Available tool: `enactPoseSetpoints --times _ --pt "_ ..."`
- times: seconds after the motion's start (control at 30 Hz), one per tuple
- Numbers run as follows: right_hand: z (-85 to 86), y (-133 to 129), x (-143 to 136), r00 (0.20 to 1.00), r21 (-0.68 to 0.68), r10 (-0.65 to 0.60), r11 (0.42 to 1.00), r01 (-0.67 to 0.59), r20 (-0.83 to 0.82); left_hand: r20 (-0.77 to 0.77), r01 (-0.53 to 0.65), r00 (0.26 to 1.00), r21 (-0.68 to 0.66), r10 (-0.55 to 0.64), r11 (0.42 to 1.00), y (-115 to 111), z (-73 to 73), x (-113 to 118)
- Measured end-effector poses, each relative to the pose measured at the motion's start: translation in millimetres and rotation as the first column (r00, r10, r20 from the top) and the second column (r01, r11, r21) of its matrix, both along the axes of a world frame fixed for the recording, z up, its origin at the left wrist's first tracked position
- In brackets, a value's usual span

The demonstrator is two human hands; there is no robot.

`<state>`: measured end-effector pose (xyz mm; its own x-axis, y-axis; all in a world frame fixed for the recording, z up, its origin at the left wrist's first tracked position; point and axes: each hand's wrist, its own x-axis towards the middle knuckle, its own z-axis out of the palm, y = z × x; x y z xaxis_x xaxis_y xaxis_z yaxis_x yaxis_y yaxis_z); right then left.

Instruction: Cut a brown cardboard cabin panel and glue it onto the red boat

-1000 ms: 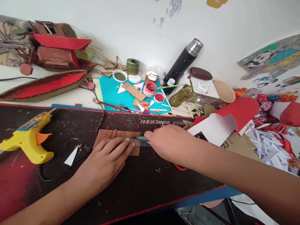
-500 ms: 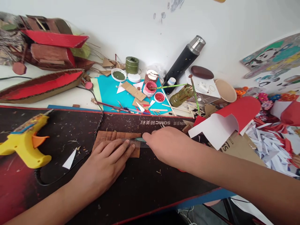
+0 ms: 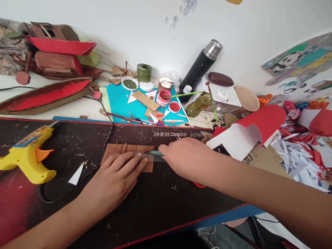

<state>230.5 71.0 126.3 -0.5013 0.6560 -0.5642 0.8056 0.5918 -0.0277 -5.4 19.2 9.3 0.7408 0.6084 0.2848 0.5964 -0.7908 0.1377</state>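
Note:
A brown piece of cardboard point(image 3: 145, 148) lies on the dark mat, with a clear ruler point(image 3: 157, 158) across it. My left hand point(image 3: 120, 171) lies flat on the ruler and the cardboard, its fingers stretched out and pressing down. My right hand point(image 3: 185, 157) is closed round a green cutter point(image 3: 155, 153), whose tip points left over the cardboard along the ruler's upper edge. Most of the cutter's handle is hidden in my right hand. The left part of the cardboard is under my left hand.
A yellow glue gun point(image 3: 33, 155) and a white paper scrap point(image 3: 76, 174) lie left. Behind the mat point(image 3: 145, 207) are paint pots, a black flask point(image 3: 198, 69), blue paper point(image 3: 116, 103) and model boats point(image 3: 46, 95). Red and white paper point(image 3: 261, 124) and shreds lie right.
The camera view has shifted slightly. Both hands hold nearly the same place on the cardboard, and the cutter is still at the ruler's edge.

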Motion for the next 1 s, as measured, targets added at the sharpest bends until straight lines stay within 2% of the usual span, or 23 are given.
enactPoseSetpoints --times 0.13,0.37,0.63,1.0 --pt "-0.1 2 2 1.000 -0.021 0.008 1.000 -0.008 0.013 0.004 0.000 1.000 -0.019 0.000 1.000 0 -0.8 -1" --pt "-0.4 9 -11 0.996 -0.137 -0.005 0.990 0.017 0.085 0.011 0.011 1.000 -0.047 -0.011 0.999 0 -1.7 -2" --pt "-5.4 7 -1 1.000 -0.053 -0.008 0.999 0.007 -0.010 0.014 0.006 1.000 -0.015 -0.006 1.000 1 1.1 0" --pt "-3.1 3 3 1.000 -0.017 0.008 1.000 -0.008 0.021 0.008 0.009 1.000 -0.011 -0.009 1.000 0 -0.8 -1"
